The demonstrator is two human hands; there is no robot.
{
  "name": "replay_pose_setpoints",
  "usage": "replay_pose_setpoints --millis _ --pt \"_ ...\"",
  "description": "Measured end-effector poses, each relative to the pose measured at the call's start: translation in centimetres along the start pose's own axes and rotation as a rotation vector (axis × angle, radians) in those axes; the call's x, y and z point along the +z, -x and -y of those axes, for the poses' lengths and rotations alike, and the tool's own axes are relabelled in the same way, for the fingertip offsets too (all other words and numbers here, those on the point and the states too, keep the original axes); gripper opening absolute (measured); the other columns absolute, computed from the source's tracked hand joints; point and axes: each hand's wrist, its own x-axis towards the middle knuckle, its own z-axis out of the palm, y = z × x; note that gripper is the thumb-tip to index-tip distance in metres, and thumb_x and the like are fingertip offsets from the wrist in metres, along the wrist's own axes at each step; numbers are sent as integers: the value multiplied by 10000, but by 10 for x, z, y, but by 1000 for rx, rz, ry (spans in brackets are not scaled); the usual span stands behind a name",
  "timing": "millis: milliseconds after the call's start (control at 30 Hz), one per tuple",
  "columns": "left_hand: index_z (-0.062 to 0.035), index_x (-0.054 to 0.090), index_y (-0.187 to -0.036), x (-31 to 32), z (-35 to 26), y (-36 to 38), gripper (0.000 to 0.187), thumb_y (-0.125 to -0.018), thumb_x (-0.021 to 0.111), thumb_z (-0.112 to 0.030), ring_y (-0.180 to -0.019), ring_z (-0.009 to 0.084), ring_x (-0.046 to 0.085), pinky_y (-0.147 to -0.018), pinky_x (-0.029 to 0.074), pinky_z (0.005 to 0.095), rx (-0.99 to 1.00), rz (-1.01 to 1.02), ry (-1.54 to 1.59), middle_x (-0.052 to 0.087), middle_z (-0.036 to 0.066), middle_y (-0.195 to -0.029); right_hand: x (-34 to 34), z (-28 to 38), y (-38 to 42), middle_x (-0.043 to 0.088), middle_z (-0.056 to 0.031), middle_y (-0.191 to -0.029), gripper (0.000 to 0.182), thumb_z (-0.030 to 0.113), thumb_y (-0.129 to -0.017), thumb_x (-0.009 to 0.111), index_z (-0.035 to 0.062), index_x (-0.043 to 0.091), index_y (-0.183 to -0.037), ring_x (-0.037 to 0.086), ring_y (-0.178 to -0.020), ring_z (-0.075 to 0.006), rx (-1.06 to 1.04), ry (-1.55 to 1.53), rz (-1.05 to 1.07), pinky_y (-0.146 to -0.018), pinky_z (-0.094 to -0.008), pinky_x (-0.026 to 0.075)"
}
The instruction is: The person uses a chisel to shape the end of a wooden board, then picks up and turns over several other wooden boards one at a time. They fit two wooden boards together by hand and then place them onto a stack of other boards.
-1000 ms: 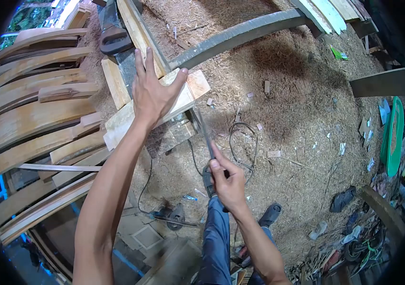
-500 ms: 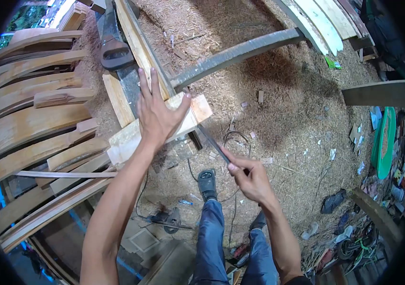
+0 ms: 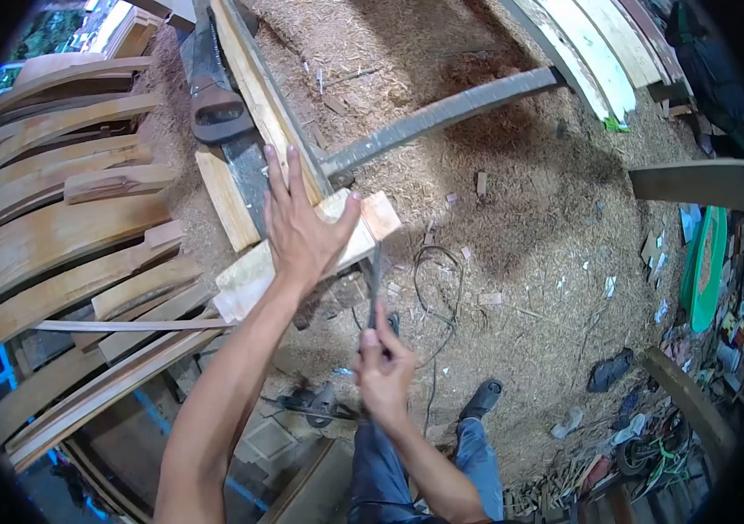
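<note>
My left hand (image 3: 302, 234), fingers spread and thumb out, lies flat on a pale wooden block (image 3: 245, 278). This block rests across the end of a narrow wooden bench. Near its right end a thin line crosses the wood. My right hand (image 3: 383, 375) is closed around a long, narrow dark metal tool (image 3: 375, 278), whose grip end is hidden in my fingers. The tool's far end meets the block's near edge, right by that line. A handsaw (image 3: 217, 112) with a brown handle lies on the bench beyond my left hand.
Curved wooden pieces (image 3: 58, 236) are stacked on the left. A curved beam (image 3: 442, 118) runs from the bench to the right, above ground covered in shavings. A power tool (image 3: 320, 406) and a looped cord (image 3: 458, 293) lie near my feet. At far right is a green, elongated object (image 3: 704, 271).
My right hand has moved left and toward my body, and the metal tool now points almost straight ahead. My left hand stays on the block. The whole view has shifted slightly.
</note>
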Motion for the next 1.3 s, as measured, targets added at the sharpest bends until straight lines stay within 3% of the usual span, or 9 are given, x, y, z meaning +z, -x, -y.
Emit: replay_pose_setpoints --millis 100,133,300,400,467,567,700,1000,1300 --pt "-16 192 -1463 0 -3 1 981 -753 628 -534 -1367 405 254 -1101 226 532 -30 -16 55 96 233 -1525 25 11 6 570 10 -820 435 102 -959 506 79 431 -1386 399 -556 -14 93 -293 -20 -456 -191 350" --pt "-7 216 -1454 1 -3 1 981 -749 625 -553 -1359 409 269 -1103 231 520 -30 -34 50 109 233 -1522 25 0 4 491 45 -750 445 132 -970 507 112 411 -1404 394 -549 -17 19 -289 -17 -450 -188 336" --pt "4 229 -1446 3 4 4 981 -751 614 -571 -1328 425 314 -1082 260 525 5 -40 27 142 246 -1511 -51 -16 -10 568 21 -817 415 183 -967 525 150 463 -1376 385 -541 -23 12 -33 162 -468 -201 356" --pt "16 249 -1436 2 2 3 980 -752 607 -589 -1280 440 379 -1055 295 520 23 -68 24 173 259 -1498 -81 0 -33 628 -31 -891 385 172 -959 529 131 508 -1342 452 -610 -51 -50 241 279 -561 -230 424" --pt "16 248 -1436 3 4 3 982 -753 604 -594 -1281 440 377 -1054 297 518 21 -66 25 173 260 -1497 -90 2 -49 662 -94 -944 375 144 -939 545 108 538 -1312 536 -744 -96 -278 390 304 -711 -265 464" --pt "15 246 -1438 3 3 3 988 -757 593 -612 -1284 439 373 -1056 295 517 20 -61 25 169 258 -1499 -93 16 -60 667 -155 -1066 385 108 -919 552 95 541 -1304 583 -916 -139 -201 396 366 -848 -284 446" --pt "13 242 -1440 1 3 3 988 -759 589 -613 -1296 439 358 -1060 286 522 15 -52 40 161 260 -1500 -102 8 -72 646 -160 -1150 379 78 -902 552 107 568 -1279 602 -1005 -166 -487 444 405 -878 -283 441" --pt "-14 223 -1449 2 3 4 938 -797 588 -581 -1314 434 337 -1062 312 489 38 -52 -13 156 246 -1503 -108 24 -78 599 -164 -1239 379 47 -887 550 96 581 -1262 558 -1172 -242 -413 475 455 -994 -320 401" --pt "1 225 -1446 2 2 3 954 -780 593 -574 -1312 432 337 -1060 300 505 31 -46 0 157 257 -1500 -104 17 -82 589 -164 -1252 379 68 -888 557 100 575 -1266 552 -1179 -239 -259 434 463 -1006 -324 393"
